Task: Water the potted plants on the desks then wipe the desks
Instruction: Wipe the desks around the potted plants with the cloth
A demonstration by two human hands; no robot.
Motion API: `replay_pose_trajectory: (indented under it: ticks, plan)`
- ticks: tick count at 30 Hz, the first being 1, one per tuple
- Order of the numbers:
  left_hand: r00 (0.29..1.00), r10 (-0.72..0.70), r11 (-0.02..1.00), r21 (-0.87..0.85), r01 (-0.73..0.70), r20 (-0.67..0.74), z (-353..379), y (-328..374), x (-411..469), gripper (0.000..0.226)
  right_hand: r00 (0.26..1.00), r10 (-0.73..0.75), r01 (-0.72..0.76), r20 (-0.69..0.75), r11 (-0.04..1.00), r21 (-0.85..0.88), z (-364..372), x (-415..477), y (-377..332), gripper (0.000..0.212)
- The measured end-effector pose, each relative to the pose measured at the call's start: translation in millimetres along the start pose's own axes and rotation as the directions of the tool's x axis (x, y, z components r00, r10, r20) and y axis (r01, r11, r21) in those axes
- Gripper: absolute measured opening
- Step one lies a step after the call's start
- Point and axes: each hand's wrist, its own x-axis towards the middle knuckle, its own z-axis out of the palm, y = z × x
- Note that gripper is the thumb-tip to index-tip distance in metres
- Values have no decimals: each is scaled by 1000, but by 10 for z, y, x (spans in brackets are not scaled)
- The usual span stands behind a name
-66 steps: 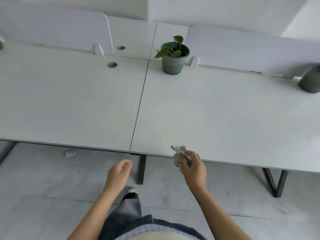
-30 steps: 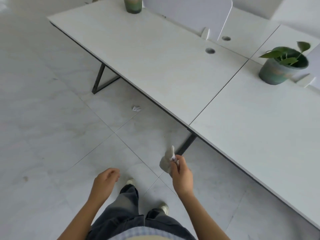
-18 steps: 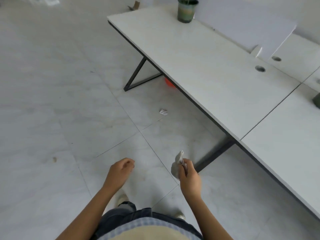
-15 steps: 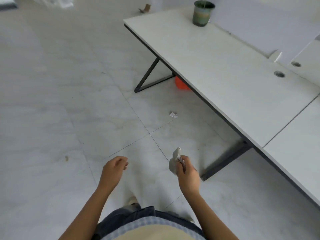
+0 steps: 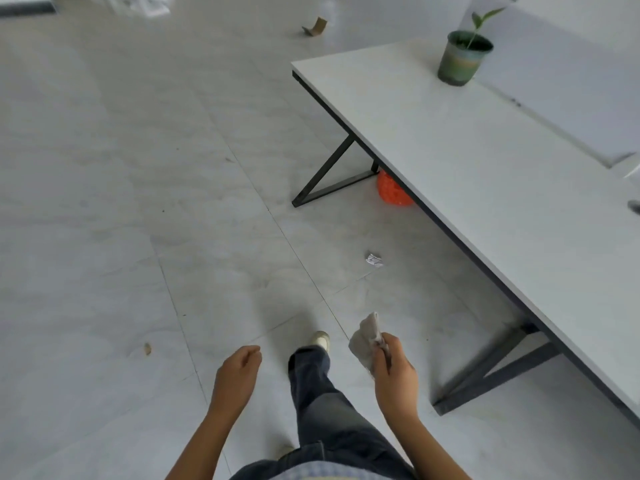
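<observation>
Standing at the far corner of the desk (image 5: 485, 174) is a plant (image 5: 462, 58); under the desk lies an orange object (image 5: 393, 190), with a paper scrap (image 5: 374, 260) on the floor (image 5: 138, 202) beside it. Off the desk, the right hand (image 5: 394, 375) pinches a cloth (image 5: 365, 341); the left hand (image 5: 237, 374) hangs loosely curled, empty.

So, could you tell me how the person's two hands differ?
The right hand grips a crumpled grey cloth; the left hand holds nothing. The right hand is clenched, while the left hand is loosely curled. The right hand is nearer the desk than the left hand. Both hang over the floor, off the desk.
</observation>
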Motion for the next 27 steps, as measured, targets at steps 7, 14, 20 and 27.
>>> replay_pose_trajectory:
  ticks: [7,14,20,27]
  plan:
    - [993,90,995,41,-87,-81,-253,1003,1260,33,996,-83,87,-33,982,165,331,1607,-904,21]
    - [991,83,996,-28,-86,-101,-267,1754,2194,30,992,-123,117,26,980,161,457,2596,-1507,22]
    - [999,-35,996,-81,34,-10,-152,1960,2936,18,996,13,-22,88,995,98,597,3246,-1580,17]
    - [997,56,993,-110,-50,58,-297,3034,4448,16,990,138,-127,-19,950,284,704,4304,-2182,14]
